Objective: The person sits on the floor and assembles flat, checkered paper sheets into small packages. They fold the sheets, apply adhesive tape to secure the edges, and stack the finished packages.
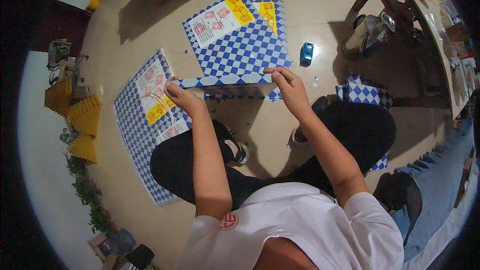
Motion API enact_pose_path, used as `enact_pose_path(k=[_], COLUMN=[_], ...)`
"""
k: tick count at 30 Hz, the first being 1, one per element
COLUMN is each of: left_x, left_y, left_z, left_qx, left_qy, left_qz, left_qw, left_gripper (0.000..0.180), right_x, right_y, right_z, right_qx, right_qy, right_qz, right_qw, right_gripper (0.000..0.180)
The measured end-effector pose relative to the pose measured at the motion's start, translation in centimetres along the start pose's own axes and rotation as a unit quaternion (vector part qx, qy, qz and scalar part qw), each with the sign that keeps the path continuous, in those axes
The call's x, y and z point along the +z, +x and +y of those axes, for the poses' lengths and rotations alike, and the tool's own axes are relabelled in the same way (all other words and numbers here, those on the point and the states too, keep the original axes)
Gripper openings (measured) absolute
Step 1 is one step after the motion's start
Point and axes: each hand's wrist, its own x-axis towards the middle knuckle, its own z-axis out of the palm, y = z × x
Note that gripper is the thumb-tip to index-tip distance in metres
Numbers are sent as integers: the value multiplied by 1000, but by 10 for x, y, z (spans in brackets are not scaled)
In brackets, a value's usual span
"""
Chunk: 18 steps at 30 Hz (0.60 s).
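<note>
Between my hands a long, narrow blue-and-white checked paper piece (225,80) is held level, seen nearly edge-on, so its full shape cannot be told. My left hand (186,99) grips its left end. My right hand (290,87) pinches its right end between thumb and fingers. Just beyond lie checked paper bags (240,50) with white and yellow printed panels, overlapping on the floor. Beside my left knee lies another checked paper bag (142,125) with a pale cord handle (172,115).
A small blue tape dispenser (307,54) sits on the tiled floor right of the bags. More checked paper (364,93) lies by my right knee. A metal kettle (367,30) stands near the wooden table (425,20). Paper scraps dot the floor.
</note>
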Motion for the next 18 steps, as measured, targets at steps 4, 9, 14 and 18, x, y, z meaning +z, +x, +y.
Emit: enact_pose_path(k=[4,9,14,18], left_x=[-6,-11,-2,-2], left_y=[-3,-50,-56,-47], left_z=[-5,7,3,-2], left_qx=[93,337,284,261], left_qy=[165,363,280,289], left_qz=[47,-219,-310,-280], left_qw=[981,841,863,878], left_gripper=[44,30,21,23], right_x=[8,12,14,9], right_y=[-3,0,9,18], right_z=[4,0,8,17], right_qx=[22,32,39,53], right_qy=[14,37,63,92], right_qz=[-25,-64,-152,-170], right_qw=[999,997,986,980], right_gripper=[29,31,30,28])
